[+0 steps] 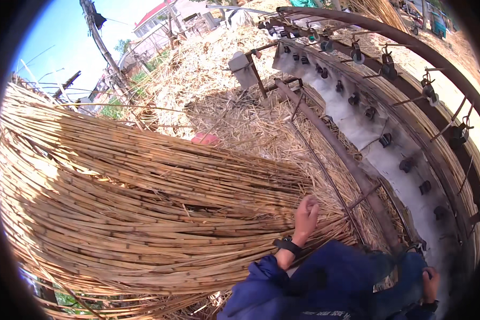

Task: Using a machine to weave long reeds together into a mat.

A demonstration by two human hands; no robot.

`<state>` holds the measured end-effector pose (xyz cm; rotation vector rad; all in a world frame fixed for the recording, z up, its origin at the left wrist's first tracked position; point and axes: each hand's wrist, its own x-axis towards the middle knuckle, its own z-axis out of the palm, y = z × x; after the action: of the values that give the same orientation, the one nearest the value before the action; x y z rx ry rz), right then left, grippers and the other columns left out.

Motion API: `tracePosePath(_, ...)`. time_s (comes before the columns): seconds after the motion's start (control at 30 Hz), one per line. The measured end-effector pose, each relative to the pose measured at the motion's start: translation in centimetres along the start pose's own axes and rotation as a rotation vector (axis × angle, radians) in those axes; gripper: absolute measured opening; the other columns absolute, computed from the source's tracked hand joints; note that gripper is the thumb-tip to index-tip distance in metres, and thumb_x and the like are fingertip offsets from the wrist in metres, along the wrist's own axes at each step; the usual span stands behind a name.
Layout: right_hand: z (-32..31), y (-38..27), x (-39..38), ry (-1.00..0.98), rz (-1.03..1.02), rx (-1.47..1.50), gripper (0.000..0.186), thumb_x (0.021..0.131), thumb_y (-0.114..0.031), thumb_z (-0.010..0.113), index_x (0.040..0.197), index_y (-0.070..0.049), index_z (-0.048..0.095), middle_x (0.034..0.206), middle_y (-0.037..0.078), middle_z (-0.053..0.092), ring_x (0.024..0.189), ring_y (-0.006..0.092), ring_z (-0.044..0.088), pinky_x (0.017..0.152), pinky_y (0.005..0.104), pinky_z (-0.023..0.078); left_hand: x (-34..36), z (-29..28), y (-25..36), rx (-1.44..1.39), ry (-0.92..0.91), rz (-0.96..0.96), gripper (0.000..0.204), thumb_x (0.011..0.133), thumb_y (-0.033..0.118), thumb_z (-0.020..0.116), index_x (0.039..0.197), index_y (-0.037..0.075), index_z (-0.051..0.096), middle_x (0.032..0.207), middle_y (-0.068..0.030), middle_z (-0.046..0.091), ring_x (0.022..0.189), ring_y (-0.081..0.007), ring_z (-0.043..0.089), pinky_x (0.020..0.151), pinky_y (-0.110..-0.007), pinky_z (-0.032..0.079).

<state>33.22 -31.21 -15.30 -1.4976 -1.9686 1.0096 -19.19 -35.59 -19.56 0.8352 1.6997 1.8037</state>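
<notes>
A big heap of long dry reed stalks (160, 213) fills the left and middle, its narrower ends gathered at my body. Over those ends is my left hand (306, 214), its fingers curled in; whether a stalk is between them I cannot make out. A black band (288, 245) circles that wrist. My right hand (430, 282) is low at the right, beside my dark trousers and the machine's near end. Its fingers are bent, and anything inside them is hidden.
A long machine with a rusty metal frame (352, 144) curves along the right, with a pale panel (397, 176) and rows of black clips and weights (388, 69). Loose straw (240, 120) covers the ground ahead. A leaning wooden pole (104, 45) rises at the far left.
</notes>
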Motion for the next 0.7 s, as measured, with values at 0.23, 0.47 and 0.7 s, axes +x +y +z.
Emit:
tracePosePath(0.23, -0.4, 0.5, 0.5, -0.036, 0.066, -0.171, 0.028, 0.082, -0.025, 0.054, 0.088, 0.003, 0.057, 0.084, 0.014, 0.056, 0.082, 0.0246, 0.053, 0.076, 0.0331, 0.039, 9.0, -23.4, 2.5, 0.43, 1.244, 0.034, 0.044, 0.078, 0.011, 0.058, 0.114, -0.007, 0.041, 0.08, -0.011, 0.05, 0.067, -0.0201, 0.047, 0.063, -0.034, 0.04)
tracePosePath(0.47, 0.0, 3.6, 1.4, 0.024, -0.002, -0.242, 0.022, 0.08, -0.017, 0.053, 0.081, 0.005, 0.055, 0.074, 0.016, 0.054, 0.073, 0.0252, 0.052, 0.068, 0.0346, 0.04, 9.7, -36.9, 10.1, 0.329, 1.408, -0.083, 0.045, 0.078, 0.017, 0.059, 0.113, -0.007, 0.045, 0.081, -0.019, 0.056, 0.073, -0.0369, 0.055, 0.069, -0.042, 0.044)
tracePosePath(0.7, 0.7, -0.8, 1.7, 0.003, 0.042, -0.279, 0.019, 0.071, -0.015, 0.058, 0.082, 0.001, 0.059, 0.079, 0.016, 0.058, 0.077, 0.03, 0.056, 0.073, 0.0354, 0.043, 10.0, -23.7, 14.9, -0.166, 0.85, 0.438, 0.022, 0.091, 0.012, 0.038, 0.11, 0.001, 0.035, 0.065, -0.005, 0.043, 0.051, -0.0106, 0.037, 0.043, -0.025, 0.032)
